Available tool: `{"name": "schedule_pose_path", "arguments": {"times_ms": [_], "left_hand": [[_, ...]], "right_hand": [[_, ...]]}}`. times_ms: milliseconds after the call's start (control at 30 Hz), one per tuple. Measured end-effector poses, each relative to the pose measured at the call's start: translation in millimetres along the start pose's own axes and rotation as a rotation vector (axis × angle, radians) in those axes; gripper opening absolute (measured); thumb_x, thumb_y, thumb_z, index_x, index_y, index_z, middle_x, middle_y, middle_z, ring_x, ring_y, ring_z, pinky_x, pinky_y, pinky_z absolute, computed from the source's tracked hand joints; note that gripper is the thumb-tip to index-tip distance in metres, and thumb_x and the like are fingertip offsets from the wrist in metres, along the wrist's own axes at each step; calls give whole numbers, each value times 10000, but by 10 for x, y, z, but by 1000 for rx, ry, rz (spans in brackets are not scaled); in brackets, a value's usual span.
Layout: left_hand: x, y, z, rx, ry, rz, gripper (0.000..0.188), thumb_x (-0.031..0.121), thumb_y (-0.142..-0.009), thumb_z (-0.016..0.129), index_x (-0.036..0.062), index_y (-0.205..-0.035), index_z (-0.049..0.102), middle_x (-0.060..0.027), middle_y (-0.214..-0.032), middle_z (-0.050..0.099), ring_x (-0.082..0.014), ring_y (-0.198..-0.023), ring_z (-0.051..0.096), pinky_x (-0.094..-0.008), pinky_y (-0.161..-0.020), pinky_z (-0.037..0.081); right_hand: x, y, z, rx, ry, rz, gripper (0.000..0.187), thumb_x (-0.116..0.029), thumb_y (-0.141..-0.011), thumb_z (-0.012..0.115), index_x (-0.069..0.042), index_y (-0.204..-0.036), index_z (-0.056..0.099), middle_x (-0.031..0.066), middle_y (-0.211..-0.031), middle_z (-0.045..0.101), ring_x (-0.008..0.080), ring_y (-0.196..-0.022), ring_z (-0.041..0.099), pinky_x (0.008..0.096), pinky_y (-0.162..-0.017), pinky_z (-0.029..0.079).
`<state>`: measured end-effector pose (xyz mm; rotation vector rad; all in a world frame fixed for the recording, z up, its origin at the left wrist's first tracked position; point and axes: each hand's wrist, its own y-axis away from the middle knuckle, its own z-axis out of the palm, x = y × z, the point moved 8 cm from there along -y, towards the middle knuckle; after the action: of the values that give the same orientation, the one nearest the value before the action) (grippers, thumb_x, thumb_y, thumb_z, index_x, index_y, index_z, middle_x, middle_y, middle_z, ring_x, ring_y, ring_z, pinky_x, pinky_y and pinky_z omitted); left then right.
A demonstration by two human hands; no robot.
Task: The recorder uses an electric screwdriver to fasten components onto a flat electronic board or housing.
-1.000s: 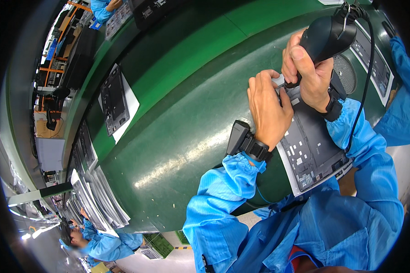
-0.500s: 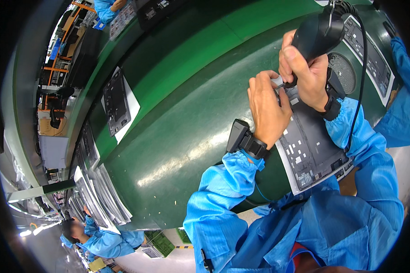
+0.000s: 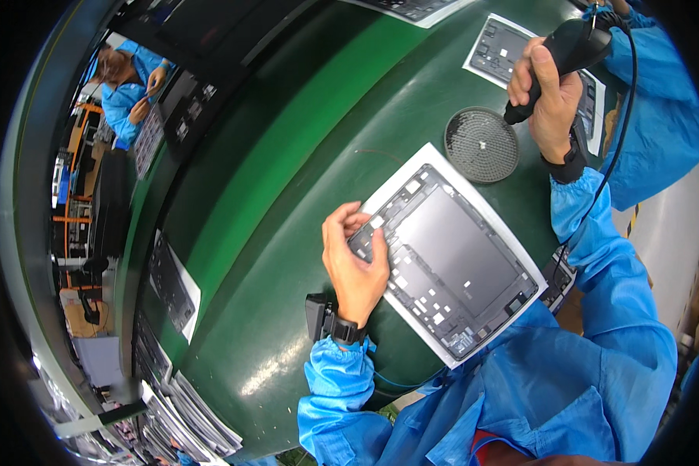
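In the head view, our right hand [image 3: 553, 109] is wrapped around a black tool [image 3: 575, 46] near a gray dish [image 3: 485, 180]. Our left hand [image 3: 352, 264] curls over one edge of a dark panel [image 3: 458, 248]; we can't tell if it grips. The panel lies on a white sheet [image 3: 460, 187].

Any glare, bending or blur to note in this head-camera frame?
Head view: bright glare streaks the green tabletop left of the left sleeve; a softer sheen washes the dark panel. Same view: fisheye bending curves straight edges, corners go black; the right hand and black tool look fairly sharp.
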<state>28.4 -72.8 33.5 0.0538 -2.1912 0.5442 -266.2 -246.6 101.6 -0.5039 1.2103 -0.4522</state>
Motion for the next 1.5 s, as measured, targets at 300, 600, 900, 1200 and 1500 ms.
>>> {"name": "schedule_pose_path", "arguments": {"times_ms": [300,600,900,1200,1500], "left_hand": [[18,-24,32,6,-29,-21,467,6,-821,724,-1,-1258,558,-106,-1015,688,-191,-929,627,-334,-878,463],[1,-17,26,7,-12,-29,472,7,-822,726,1,-1262,557,-104,-1014,691,-188,-922,621,-331,-874,461],[-9,-2,9,15,-4,-26,478,-1,-817,725,9,-1265,558,-103,-1013,695,-187,-919,618,-330,-870,464],[-45,30,-44,64,84,37,460,-22,-784,732,11,-1217,581,-117,-992,651,-240,-955,632,-350,-872,493],[-25,62,-106,132,-49,31,489,36,-730,781,32,-1158,545,-91,-924,559,-271,-894,533,-402,-830,419]], "right_hand": [[53,-26,59,-30,34,-12,246,-272,-1067,559,-26,-1055,542,23,-697,514,88,-537,484,255,-523,420],[75,-10,69,-24,46,-1,248,-276,-1066,561,-29,-1061,542,20,-697,514,88,-540,478,252,-523,420],[77,-16,115,-40,87,-22,243,-270,-1070,552,-27,-1083,544,18,-708,510,86,-553,487,250,-531,428],[-369,202,1266,-193,-128,19,255,-273,-1071,510,-22,-1107,532,23,-689,492,91,-534,467,263,-502,419],[3,943,2287,-373,-337,235,207,-184,-1009,655,-17,-906,586,-26,-600,520,40,-482,460,222,-465,369]]}}
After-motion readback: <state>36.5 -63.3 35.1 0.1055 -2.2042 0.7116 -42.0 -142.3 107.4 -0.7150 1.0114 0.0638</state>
